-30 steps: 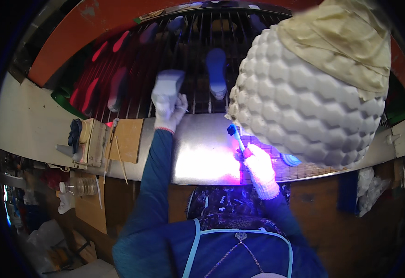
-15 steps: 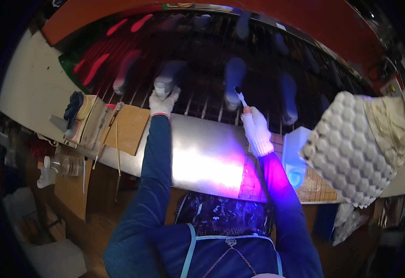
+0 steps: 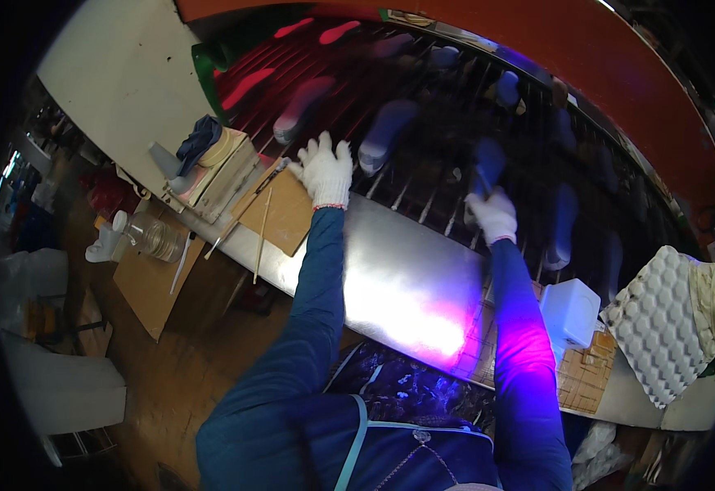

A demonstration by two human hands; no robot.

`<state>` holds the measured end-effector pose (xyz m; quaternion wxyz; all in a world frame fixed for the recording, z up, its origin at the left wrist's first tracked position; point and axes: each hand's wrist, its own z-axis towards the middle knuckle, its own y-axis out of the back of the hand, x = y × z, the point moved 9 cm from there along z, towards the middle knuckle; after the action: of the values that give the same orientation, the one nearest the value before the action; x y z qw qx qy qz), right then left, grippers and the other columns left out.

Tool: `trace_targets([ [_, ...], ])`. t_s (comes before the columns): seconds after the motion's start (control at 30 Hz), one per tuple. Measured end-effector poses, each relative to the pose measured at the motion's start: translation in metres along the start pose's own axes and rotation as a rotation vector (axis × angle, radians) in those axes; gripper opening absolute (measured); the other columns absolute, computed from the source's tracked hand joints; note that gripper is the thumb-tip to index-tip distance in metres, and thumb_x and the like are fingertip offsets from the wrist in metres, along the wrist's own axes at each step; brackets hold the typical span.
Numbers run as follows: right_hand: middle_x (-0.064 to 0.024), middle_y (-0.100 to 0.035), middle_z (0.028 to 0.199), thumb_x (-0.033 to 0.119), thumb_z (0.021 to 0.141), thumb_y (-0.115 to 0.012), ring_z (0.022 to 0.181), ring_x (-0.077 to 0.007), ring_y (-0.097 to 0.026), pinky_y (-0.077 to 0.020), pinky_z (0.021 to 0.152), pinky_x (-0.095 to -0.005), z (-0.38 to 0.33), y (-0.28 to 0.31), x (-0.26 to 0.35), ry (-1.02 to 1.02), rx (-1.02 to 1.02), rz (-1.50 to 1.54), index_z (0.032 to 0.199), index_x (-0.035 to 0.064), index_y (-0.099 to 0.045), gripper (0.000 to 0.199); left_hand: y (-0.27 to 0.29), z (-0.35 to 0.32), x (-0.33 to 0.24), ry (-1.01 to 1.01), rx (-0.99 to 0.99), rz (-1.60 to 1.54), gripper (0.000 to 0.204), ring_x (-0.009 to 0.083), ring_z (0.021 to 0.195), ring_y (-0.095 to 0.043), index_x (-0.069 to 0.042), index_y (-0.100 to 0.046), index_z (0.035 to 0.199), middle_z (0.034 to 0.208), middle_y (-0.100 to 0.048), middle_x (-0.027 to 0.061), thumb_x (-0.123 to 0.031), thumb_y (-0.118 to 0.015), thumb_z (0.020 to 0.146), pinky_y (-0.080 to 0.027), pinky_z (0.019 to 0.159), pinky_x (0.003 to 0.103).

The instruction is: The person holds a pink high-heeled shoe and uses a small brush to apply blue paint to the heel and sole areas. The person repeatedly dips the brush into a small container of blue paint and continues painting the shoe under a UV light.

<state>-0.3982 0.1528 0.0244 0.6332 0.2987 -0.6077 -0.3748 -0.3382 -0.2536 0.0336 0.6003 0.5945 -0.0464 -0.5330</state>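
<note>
My left hand (image 3: 325, 172), in a white knitted glove, is open with its fingers spread over the near edge of the rod conveyor (image 3: 406, 192). It holds nothing. A shoe sole (image 3: 303, 108) lies just beyond its fingertips, and another pale-edged sole (image 3: 386, 137) rests to its right. My right hand (image 3: 495, 216), also gloved, is closed on a small brush (image 3: 481, 177) that points away from me and looks blurred. The brush is at a dark bluish sole (image 3: 490, 155); whether it touches is unclear. Farther right lies one more sole (image 3: 563, 225).
A metal ledge (image 3: 398, 270) runs along the conveyor's near side under bright violet light. To the left are a brown board (image 3: 280, 213) with thin sticks and a stacked box (image 3: 218, 176). A white plastic container (image 3: 570, 313) and an egg tray (image 3: 658, 323) stand at right.
My left hand has let go of a sole and opened. My right hand has brought the brush to a different sole. The view has shifted and turned, with soles now farther right.
</note>
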Motion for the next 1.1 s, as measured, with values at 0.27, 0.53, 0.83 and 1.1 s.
trace_targets([
  [0.27, -0.0095, -0.071, 0.092, 0.027, 0.092, -0.061, 0.075, -0.0194, -0.069, -0.055, 0.062, -0.033, -0.05, 0.037, -0.053, -0.279, 0.052, 1.155, 0.113, -0.003, -0.064, 0.037, 0.008, -0.019, 0.066, 0.059, 0.032, 0.285, 0.048, 0.0363, 0.145, -0.034, -0.015, -0.057, 0.138, 0.151, -0.047, 0.0139, -0.033, -0.052, 0.094, -0.018, 0.118, 0.06],
  [0.53, -0.015, -0.067, 0.114, 0.022, 0.091, -0.065, 0.098, -0.0253, -0.069, -0.0575, 0.085, -0.0373, -0.216, 0.057, -0.106, -0.355, -0.09, 1.521, 0.126, 0.0005, -0.054, 0.042, 0.06, -0.061, -0.02, -0.145, -0.047, -0.383, 0.055, 0.0342, 0.128, -0.055, -0.002, -0.061, 0.134, 0.135, -0.063, 0.0178, -0.044, -0.055, 0.099, -0.037, 0.111, 0.041],
  [0.83, 0.0023, -0.051, 0.094, 0.049, 0.067, -0.09, 0.091, -0.0117, -0.052, -0.0452, 0.08, -0.0263, -0.318, 0.124, -0.083, -0.042, -0.038, 1.23, 0.119, 0.0009, -0.052, 0.08, 0.01, -0.391, -0.125, 0.487, 1.815, -1.429, 0.081, 0.0265, 0.122, -0.06, -0.008, -0.043, 0.145, 0.135, -0.058, 0.0122, -0.034, -0.084, 0.08, -0.055, 0.097, 0.043],
  [1.1, -0.0158, -0.064, 0.089, 0.02, 0.091, -0.064, 0.082, -0.0376, -0.062, -0.0429, 0.077, -0.0444, -0.357, 0.195, -0.166, -0.316, -0.192, -0.048, 0.096, 0.007, -0.059, 0.015, 0.01, -0.392, -0.104, 0.28, 1.575, -1.515, 0.077, 0.0292, 0.123, -0.058, -0.005, -0.051, 0.138, 0.133, -0.061, 0.0128, -0.039, -0.084, 0.077, -0.05, 0.102, 0.047],
])
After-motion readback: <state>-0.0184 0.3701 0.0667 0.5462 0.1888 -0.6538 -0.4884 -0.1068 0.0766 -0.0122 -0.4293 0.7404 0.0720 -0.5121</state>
